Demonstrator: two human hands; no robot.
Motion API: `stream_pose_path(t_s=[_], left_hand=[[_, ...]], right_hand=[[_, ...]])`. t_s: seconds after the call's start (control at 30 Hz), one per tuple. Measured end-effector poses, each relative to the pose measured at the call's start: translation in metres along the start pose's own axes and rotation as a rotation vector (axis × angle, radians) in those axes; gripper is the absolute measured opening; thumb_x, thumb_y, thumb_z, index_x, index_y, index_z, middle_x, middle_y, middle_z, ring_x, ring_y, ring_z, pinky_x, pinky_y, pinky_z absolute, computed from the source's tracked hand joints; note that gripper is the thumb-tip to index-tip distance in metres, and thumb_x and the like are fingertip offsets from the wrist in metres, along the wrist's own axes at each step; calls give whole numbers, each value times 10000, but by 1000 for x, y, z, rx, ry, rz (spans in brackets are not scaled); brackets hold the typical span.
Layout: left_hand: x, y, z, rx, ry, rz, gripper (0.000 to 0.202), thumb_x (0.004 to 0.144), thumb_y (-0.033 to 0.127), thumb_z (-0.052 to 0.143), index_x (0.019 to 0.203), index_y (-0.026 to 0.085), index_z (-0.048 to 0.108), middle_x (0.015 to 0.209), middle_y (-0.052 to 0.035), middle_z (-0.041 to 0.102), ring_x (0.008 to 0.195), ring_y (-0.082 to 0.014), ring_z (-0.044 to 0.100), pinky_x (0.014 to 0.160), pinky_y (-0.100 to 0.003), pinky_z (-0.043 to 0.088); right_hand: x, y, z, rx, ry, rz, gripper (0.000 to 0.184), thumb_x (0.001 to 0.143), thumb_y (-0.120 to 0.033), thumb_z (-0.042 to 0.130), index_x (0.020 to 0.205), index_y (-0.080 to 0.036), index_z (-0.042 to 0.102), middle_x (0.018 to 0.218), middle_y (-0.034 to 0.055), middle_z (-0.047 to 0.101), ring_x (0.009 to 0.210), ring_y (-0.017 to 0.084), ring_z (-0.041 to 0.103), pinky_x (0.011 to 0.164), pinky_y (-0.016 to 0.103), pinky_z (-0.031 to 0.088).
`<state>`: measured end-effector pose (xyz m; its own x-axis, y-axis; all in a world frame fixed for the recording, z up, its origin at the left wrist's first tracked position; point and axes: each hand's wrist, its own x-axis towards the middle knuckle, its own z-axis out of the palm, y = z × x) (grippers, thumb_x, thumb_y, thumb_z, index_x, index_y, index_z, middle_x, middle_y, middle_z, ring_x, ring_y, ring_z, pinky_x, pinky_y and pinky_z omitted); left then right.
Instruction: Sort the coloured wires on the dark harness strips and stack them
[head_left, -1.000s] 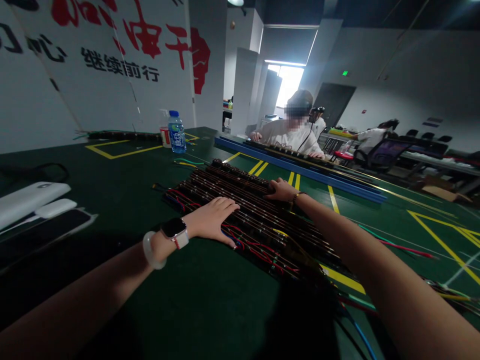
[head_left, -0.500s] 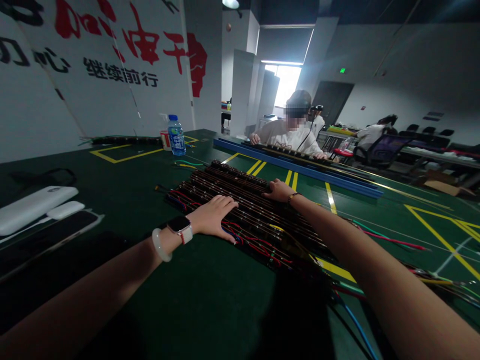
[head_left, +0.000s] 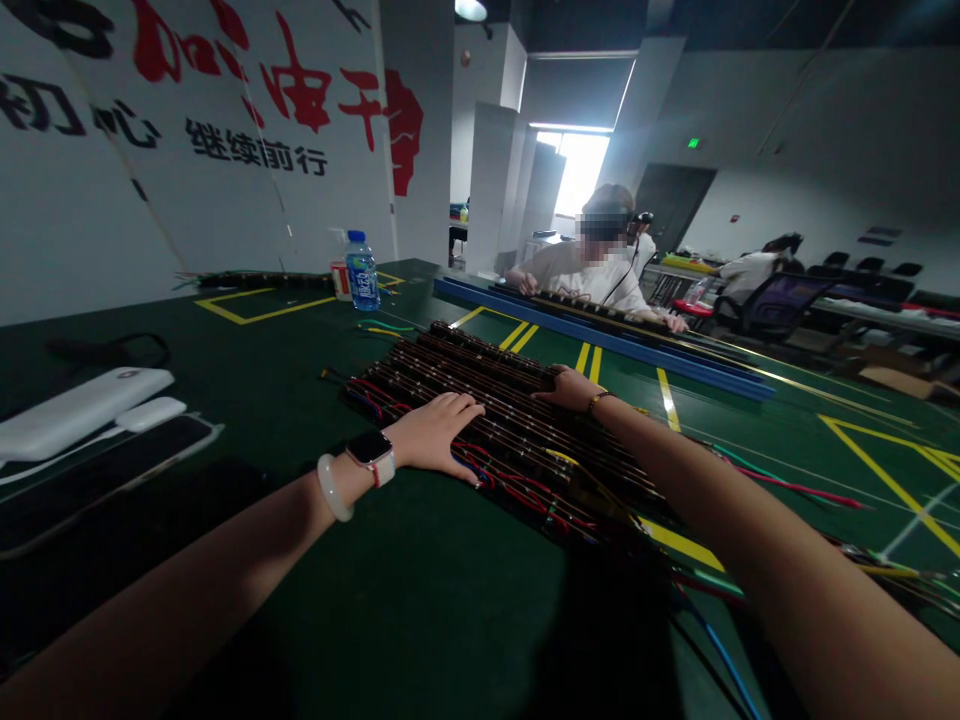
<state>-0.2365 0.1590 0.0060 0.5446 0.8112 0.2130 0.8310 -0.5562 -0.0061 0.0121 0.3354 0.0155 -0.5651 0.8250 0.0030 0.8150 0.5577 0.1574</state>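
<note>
A row of dark, long wire harnesses (head_left: 517,415) lies side by side on the green table, with red and blue wires along the near edge. My left hand (head_left: 439,435) rests on the near side of them, fingers spread flat and thumb out at the near edge; a watch and a pale bangle are on that wrist. At the far side of the row, my right hand (head_left: 576,390) touches the harnesses with its thumb apart from the fingers. Its fingertips are partly hidden. Neither hand grips a separate piece.
A blue-capped bottle (head_left: 363,275) and a pump bottle (head_left: 340,265) stand behind. A white power bank (head_left: 90,405) and a phone (head_left: 112,480) lie at left. Across the table, a person works at a long blue channel (head_left: 600,335). Loose wires (head_left: 787,475) extend at right.
The whole view has shifted slightly, so everything appears a little farther right. Both hands stay on the harnesses, nearly unmoved relative to them. The person opposite has moved a hand slightly.
</note>
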Motion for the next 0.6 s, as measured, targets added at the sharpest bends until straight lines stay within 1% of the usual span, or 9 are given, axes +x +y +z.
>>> stream_pose_path(t_s=[0.1, 0.2, 0.27, 0.37, 0.5, 0.6], left_hand=[[0, 0, -1, -8, -11, -2, 994, 608, 823, 460, 1338, 155, 367, 1327, -150, 420, 1238, -312, 366, 1063, -410, 228], [0, 1, -3, -14, -30, -18, 966, 613, 813, 472, 1341, 184, 379, 1317, -141, 424, 1223, -316, 374, 1038, -420, 268], [0, 1, -4, -14, -37, -26, 938, 619, 801, 485, 1342, 210, 388, 1309, -133, 420, 1214, -318, 376, 1026, -429, 286], [0, 1, -4, -19, -35, -31, 913, 624, 792, 497, 1343, 238, 395, 1306, -126, 407, 1206, -322, 370, 1020, -443, 299], [0, 2, -4, -36, -33, -36, 915, 597, 797, 520, 1329, 257, 418, 1278, -116, 417, 1172, -321, 385, 998, -446, 325], [1, 5, -4, -34, -8, -39, 907, 588, 799, 527, 1311, 257, 442, 1245, -112, 430, 1146, -315, 394, 989, -442, 333]], right_hand=[[-4, 0, 4, 23, 29, 45, 597, 825, -645, 460, 906, -114, 721, 1320, 158, 499, 1068, 272, 563, 914, 308, 442], [-8, -3, 7, 27, 45, 73, 548, 823, -621, 491, 878, -130, 727, 1283, 150, 539, 1160, 275, 507, 945, 310, 426], [-10, -5, 8, 24, 57, 80, 564, 833, -618, 476, 890, -115, 726, 1282, 161, 538, 1178, 271, 497, 957, 304, 418], [-13, -8, 8, 35, 61, 97, 619, 855, -636, 411, 918, -105, 724, 1320, 161, 505, 1146, 267, 526, 943, 300, 425], [-21, -10, 6, 116, 47, 96, 717, 907, -631, 232, 926, -113, 728, 1314, 151, 514, 1193, 252, 490, 980, 294, 387], [-28, -10, 3, 168, 35, 83, 808, 877, -689, 165, 946, -109, 724, 1364, 158, 458, 1222, 261, 461, 1016, 304, 350]])
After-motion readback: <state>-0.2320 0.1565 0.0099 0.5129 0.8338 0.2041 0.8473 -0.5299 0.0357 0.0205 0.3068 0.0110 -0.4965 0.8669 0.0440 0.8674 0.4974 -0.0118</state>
